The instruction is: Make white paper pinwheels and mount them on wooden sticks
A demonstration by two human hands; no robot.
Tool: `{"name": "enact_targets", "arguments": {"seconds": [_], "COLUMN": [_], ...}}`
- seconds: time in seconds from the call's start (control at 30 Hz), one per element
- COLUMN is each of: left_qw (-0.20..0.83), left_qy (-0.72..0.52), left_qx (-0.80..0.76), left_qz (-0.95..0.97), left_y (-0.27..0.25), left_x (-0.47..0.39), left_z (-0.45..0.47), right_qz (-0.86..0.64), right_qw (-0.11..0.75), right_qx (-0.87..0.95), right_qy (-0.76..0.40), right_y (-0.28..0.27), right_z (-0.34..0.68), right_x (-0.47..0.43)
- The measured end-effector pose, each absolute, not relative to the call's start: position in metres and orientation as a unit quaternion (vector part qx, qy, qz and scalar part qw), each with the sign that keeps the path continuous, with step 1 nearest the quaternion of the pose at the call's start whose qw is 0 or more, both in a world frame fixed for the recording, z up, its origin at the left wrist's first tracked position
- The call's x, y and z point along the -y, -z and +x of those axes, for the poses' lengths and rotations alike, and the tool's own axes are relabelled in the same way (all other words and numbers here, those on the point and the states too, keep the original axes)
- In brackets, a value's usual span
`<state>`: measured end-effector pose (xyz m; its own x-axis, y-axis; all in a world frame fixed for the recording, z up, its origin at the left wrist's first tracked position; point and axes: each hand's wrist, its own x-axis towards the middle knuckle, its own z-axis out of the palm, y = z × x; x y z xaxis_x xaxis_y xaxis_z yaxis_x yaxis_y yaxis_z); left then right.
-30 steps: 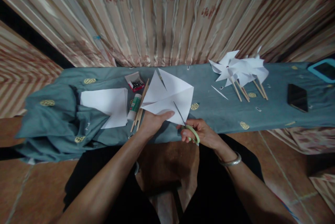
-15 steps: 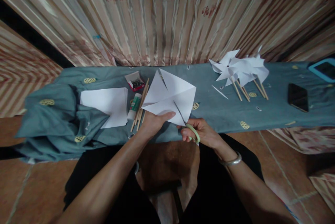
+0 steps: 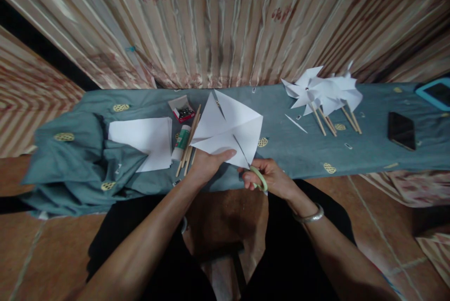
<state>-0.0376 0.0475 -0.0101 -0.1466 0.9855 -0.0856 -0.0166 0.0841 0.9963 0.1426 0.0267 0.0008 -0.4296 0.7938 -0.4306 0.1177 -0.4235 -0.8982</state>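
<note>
A white paper square (image 3: 230, 116) with fold creases hangs over the cloth, slit inward from its upper left corner. My left hand (image 3: 211, 162) grips its lower edge, thumb on top and fingers hidden underneath. My right hand (image 3: 265, 176) is closed on the light-green handles of a pair of scissors (image 3: 259, 178). The scissor blade lies along the sheet's lower right part, pointing in towards the middle from the near corner. Just left of the sheet lie several wooden sticks (image 3: 188, 146), a glue stick (image 3: 181, 142) and a small open box of pins (image 3: 183, 109).
A stack of white paper (image 3: 140, 139) lies at left on the grey-green cloth (image 3: 298, 151). Several paper pinwheels (image 3: 325, 87) on sticks lie at right, near a thin paper strip (image 3: 296, 123). Farther right are a dark phone (image 3: 401, 130) and a blue-framed device (image 3: 436, 94). A curtain (image 3: 218, 24) hangs behind.
Almost nothing differs. The paper, the scissors and both hands hold the same positions; the whole view has shifted very slightly.
</note>
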Motion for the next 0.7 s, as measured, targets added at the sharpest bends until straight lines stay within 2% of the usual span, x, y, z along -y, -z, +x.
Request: {"name": "enact_targets", "arguments": {"seconds": [0.7], "left_qw": [0.494], "left_qy": [-0.501], "left_qx": [-0.561], "left_qz": [0.436], "left_y": [0.0103], "left_x": [-0.0468], "left_z": [-0.0386], "right_qz": [-0.474], "right_qw": [0.237], "right_qx": [0.49], "right_qy": [-0.692], "right_y": [0.0007], "right_z": [0.1427], "right_x": [-0.0269]}}
